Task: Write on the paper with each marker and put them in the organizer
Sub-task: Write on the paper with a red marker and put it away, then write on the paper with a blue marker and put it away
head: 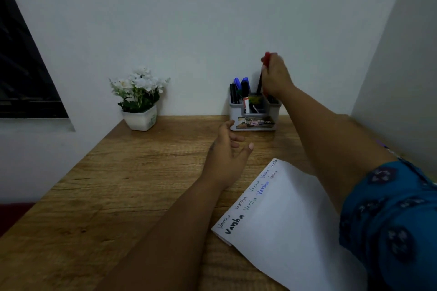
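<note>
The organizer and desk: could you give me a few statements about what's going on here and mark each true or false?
1. The right hand holds a red marker above the organizer. True.
2. The left hand grips a blue marker. False: it is open and holds nothing.
3. The paper is blank. False: words are written along its far edge.
4. A flower pot stands left of the organizer. True.
</note>
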